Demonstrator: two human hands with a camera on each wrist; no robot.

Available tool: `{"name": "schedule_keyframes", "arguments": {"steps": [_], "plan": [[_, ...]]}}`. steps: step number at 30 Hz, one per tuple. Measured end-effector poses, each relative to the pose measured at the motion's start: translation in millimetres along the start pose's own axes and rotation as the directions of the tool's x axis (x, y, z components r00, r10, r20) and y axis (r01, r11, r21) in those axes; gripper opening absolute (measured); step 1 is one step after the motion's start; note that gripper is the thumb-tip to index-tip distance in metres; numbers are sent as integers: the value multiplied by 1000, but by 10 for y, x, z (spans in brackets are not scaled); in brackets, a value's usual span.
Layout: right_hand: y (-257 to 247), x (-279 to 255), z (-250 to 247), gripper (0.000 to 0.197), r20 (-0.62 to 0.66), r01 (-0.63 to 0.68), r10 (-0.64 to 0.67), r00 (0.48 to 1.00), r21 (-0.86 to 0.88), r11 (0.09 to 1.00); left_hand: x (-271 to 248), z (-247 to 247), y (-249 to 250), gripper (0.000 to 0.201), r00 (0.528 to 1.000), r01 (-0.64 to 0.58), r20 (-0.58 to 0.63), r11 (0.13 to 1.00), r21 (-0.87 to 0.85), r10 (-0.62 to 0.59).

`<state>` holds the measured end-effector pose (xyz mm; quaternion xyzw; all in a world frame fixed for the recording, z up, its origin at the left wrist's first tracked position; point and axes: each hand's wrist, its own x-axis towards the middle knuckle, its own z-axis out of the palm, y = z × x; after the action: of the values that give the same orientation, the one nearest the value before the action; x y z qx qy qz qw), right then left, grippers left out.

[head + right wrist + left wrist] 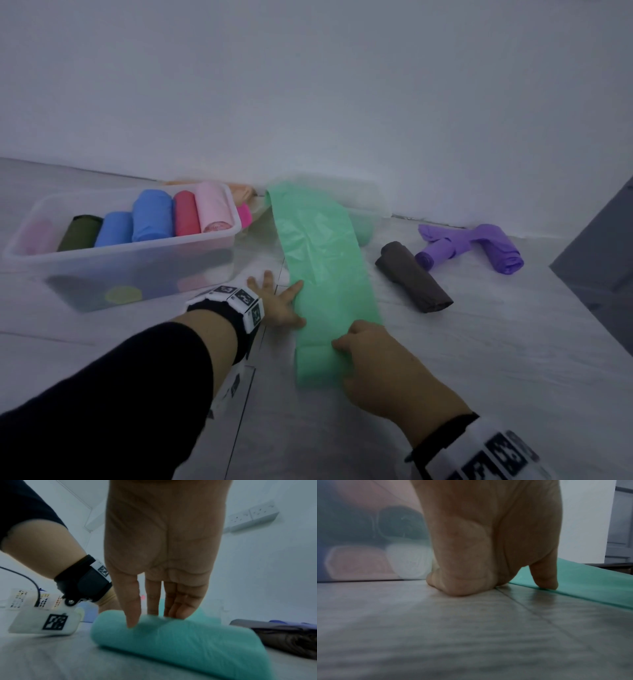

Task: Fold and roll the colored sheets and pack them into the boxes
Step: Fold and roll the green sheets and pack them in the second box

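Observation:
A green sheet (pixel 318 246), folded into a long strip, lies on the floor from the wall toward me. Its near end is wound into a roll (pixel 315 366) (pixel 171 642). My right hand (pixel 370 353) (pixel 159 561) presses on top of that roll with straight fingers. My left hand (pixel 277 305) (pixel 488 547) lies flat on the floor with fingers spread, one fingertip on the left edge of the green strip (pixel 590 588). A clear box (pixel 120 246) at the left holds several rolls: pink, red, blue and dark green.
A brown roll (pixel 414 277) (pixel 283 635) lies right of the strip, with a loose purple sheet (pixel 472 246) beyond it. A second clear box (pixel 373 205) stands by the wall behind the strip. Peach and magenta sheets (pixel 244 214) sit behind the first box.

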<state>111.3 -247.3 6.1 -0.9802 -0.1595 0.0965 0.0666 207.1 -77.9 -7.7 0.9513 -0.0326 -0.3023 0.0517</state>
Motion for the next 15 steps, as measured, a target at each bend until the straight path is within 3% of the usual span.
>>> {"name": "schedule_keyframes", "arguments": {"steps": [4, 9, 15], "plan": [[-98, -12, -5, 40, 23, 0, 4, 1000, -156, 988, 13, 67, 9, 82, 998, -13, -58, 999, 30, 14], [-54, -159, -25, 48, 107, 48, -41, 993, -65, 997, 10, 79, -17, 82, 997, -53, -53, 998, 37, 55], [-4, -231, -24, 45, 141, 69, -65, 988, -24, 997, 87, 86, -41, 89, 1000, -4, -9, 999, 42, 4]]}}
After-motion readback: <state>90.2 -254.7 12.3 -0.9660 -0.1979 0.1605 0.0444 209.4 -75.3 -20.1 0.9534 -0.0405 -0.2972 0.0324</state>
